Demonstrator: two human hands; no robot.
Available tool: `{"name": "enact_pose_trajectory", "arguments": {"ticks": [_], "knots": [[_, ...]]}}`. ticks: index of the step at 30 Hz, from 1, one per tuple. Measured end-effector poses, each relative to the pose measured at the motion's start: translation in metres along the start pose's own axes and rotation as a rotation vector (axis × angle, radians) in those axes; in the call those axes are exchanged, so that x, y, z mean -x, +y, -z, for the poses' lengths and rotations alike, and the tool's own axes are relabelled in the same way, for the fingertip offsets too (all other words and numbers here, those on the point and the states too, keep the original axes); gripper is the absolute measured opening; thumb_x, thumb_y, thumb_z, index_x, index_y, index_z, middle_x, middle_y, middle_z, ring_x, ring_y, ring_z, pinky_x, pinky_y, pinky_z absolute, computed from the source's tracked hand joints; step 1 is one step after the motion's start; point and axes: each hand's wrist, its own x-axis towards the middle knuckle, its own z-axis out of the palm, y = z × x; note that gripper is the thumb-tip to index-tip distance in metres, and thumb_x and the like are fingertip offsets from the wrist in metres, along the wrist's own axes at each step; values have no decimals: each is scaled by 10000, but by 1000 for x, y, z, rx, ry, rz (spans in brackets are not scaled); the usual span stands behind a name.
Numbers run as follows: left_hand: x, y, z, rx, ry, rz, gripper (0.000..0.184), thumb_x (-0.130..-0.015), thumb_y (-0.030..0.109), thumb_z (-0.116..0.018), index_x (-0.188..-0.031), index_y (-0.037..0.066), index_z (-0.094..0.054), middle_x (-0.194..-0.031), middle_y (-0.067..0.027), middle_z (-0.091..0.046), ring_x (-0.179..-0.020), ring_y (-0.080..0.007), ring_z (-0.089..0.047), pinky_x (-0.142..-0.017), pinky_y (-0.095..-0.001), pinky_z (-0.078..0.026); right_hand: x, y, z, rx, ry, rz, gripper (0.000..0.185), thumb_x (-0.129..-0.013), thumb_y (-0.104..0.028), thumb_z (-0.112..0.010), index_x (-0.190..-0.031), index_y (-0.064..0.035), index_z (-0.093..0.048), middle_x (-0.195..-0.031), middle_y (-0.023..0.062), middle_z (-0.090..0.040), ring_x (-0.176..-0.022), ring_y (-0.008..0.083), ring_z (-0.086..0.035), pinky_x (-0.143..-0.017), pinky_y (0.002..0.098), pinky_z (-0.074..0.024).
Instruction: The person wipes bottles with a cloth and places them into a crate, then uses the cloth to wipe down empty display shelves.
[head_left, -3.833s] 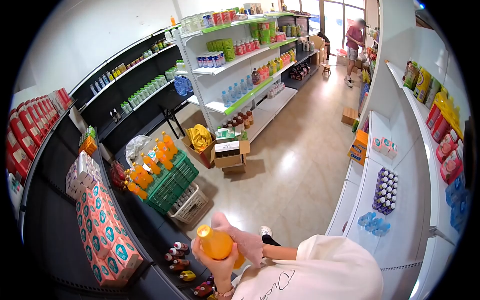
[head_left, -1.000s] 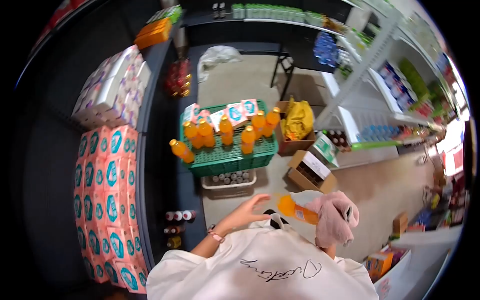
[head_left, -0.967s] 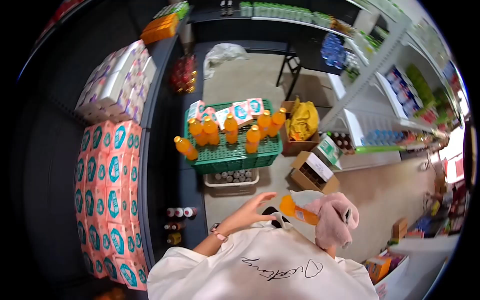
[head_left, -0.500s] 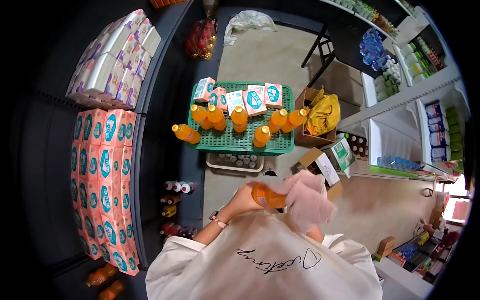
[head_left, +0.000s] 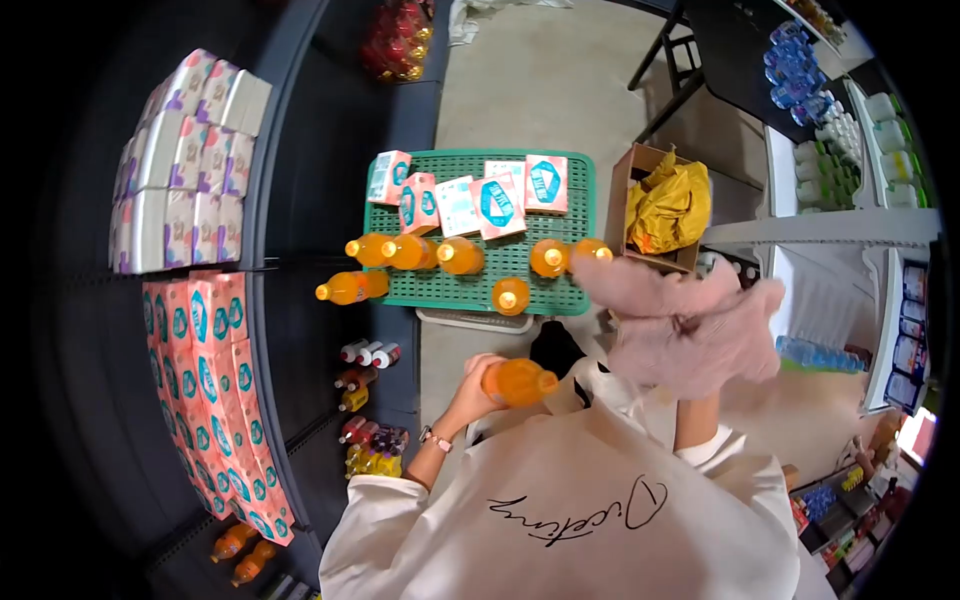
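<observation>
Basically, a dark shelf unit [head_left: 345, 170] runs left of the left hand [head_left: 476, 388], well apart from its fingers. Green crate [head_left: 591, 195] sits ahead of those fingers, pink packs [head_left: 498, 205] on its far half, orange bottles [head_left: 460, 256] along the near half. Carton [head_left: 636, 165] with a yellow bag [head_left: 668, 208] stands ahead and to the right of them.

Pink cloth [head_left: 690, 330] is right of the left fingers, spread wide over the right hand; only the right forearm [head_left: 697, 424] shows below it. Right fingers hidden, can't tell if they're curled or flat.

Left fingers are wrapped round the base end of the held bottle [head_left: 515, 383], cap end pointing right, toward the cloth side. Cloth and held bottle are apart.

Risks: held bottle could slip, since one hand grips one end of a smooth round wall and the cap end is unsupported. Cloth overlaps the crate's right corner in view, contact unclear; a wide sweep could catch the bottle there. The front bottle [head_left: 510, 296], just ahead of the left fingers near the crate edge, could tip if knuckles or the held bottle bump it.
</observation>
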Motion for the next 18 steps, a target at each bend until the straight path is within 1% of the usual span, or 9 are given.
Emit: {"name": "enact_pose_trajectory", "arguments": {"ticks": [3,6,9,12,13,16,17,18], "knots": [[3,-6,-14,16,37,98,788,-517,61,-867,-1228,92,-527,-1141,-104,-540,-1065,-298,-518,-950,-371,-439,-18,31,28,166,81,-53,87,-684,-100,-648,-694,-22,-613,-803,140,-637,-798,254,-602,-764,368,-489],[-11,-2,-28,73,-30,155,747,-549,40,-855,-1224,87,-538,-1128,-110,-536,-1052,-306,-527,-949,-380,-435,-13,55,37,274,94,-107,93,-689,-107,-647,-695,-24,-606,-780,131,-626,-775,257,-590,-756,360,-484],[-32,-3,-60,234,28,121,655,-615,11,-820,-1208,77,-549,-1189,-103,-563,-1094,-283,-536,-967,-361,-437,-7,72,44,349,108,-138,99,-694,-114,-646,-695,-26,-599,-758,122,-615,-753,259,-577,-748,351,-480],[-54,-28,-92,91,70,54,628,-639,43,-811,-1212,89,-558,-1133,-120,-591,-1068,-324,-551,-941,-389,-435,-1,82,58,415,140,-156,106,-700,-120,-645,-696,-29,-592,-736,112,-604,-731,262,-565,-740,342,-475],[-59,-31,-99,75,77,90,610,-666,52,-798,-1222,84,-548,-1154,-122,-612,-1091,-324,-551,-942,-390,-435,2,84,64,439,153,-165,108,-701,-123,-645,-696,-30,-590,-729,109,-600,-724,263,-560,-738,339,-474],[-72,-27,-113,96,120,76,610,-683,64,-796,-1234,72,-534,-1178,-122,-610,-1092,-323,-554,-954,-397,-433,12,89,82,507,167,-168,115,-706,-129,-644,-696,-32,-583,-706,100,-589,-702,266,-548,-730,331,-469],[-74,-27,-119,89,142,82,575,-737,18,-742,-1263,43,-511,-1237,-105,-587,-1132,-247,-565,-969,-356,-447,15,91,85,523,167,-166,118,-708,-132,-644,-696,-33,-581,-699,97,-585,-695,267,-544,-727,328,-467],[-75,-28,-125,135,175,83,586,-733,17,-747,-1266,50,-507,-1228,-116,-592,-1129,-261,-569,-971,-359,-447,20,91,85,537,147,-163,120,-710,-134,-643,-697,-33,-578,-691,94,-582,-687,267,-540,-725,325,-466]]}}
